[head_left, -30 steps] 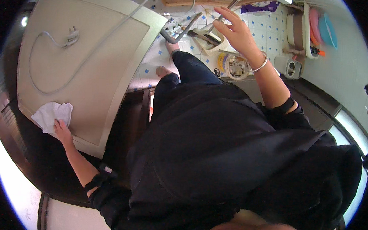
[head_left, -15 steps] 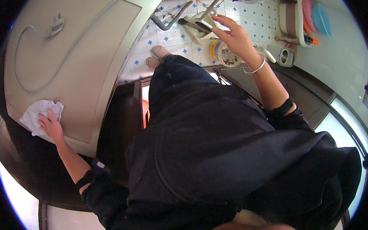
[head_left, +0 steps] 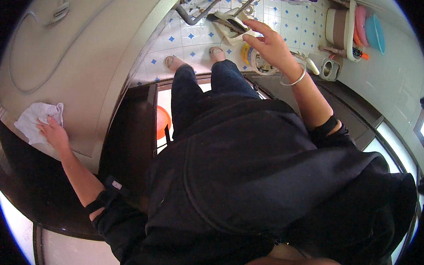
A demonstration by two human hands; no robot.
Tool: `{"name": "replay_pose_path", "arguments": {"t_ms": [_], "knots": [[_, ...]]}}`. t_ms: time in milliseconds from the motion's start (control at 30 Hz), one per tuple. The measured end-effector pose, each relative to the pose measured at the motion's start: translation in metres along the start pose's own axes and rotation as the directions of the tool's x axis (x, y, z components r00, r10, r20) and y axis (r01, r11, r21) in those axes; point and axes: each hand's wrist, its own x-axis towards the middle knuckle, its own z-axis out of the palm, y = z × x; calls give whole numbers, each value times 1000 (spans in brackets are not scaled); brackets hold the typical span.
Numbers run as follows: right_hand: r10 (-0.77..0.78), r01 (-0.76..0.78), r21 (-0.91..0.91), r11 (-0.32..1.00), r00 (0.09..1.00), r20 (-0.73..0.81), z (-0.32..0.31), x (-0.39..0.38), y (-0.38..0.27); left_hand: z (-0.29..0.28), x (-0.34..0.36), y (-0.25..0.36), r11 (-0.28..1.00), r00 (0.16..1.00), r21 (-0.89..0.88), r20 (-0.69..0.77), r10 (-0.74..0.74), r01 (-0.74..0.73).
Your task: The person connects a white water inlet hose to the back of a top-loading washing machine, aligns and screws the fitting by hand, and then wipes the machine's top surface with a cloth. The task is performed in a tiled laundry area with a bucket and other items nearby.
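A crumpled white cloth (head_left: 28, 123) lies against the lower corner of a large beige panel (head_left: 87, 85). My left hand (head_left: 56, 135) presses the cloth to it, fingers laid over the fabric. A grey cord with a plug (head_left: 60, 13) runs across the same panel. My right hand (head_left: 273, 44), with a bracelet at the wrist, is raised on the right with fingers apart and nothing in them. Behind its fingertips in the view are a dustpan and brush (head_left: 232, 27). Close below the hand is a yellow and white tub (head_left: 255, 60), its contents hard to make out.
Dark ledges flank my body. My feet stand on the white floor (head_left: 188, 35) tiled with blue diamonds. A grey hose (head_left: 191, 20) is near the panel's upper edge. An orange basin (head_left: 162, 122) shows beside my legs. Pink and blue basins (head_left: 375, 34) hang on the right wall.
The view has shifted slightly. My feet, close together before, now stand apart, and more of the orange basin shows. My left hand stays on the cloth; the right hand is still raised.
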Motion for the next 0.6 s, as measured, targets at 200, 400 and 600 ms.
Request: {"name": "replay_pose_path", "arguments": {"t_ms": [200,400,600], "knots": [[79,-80,40,996,997,22,-13,-9,6,-23,-35,48,824,977,-530,50,-206,200],[-20,-8,247,969,994,111,-16,9,7,-74,-112,159,986,982,-51,-107,155,-161],[-318,165,466,869,909,271,0,0,-41,-57,-157,301,-354,906,-886,146,398,298]]}}
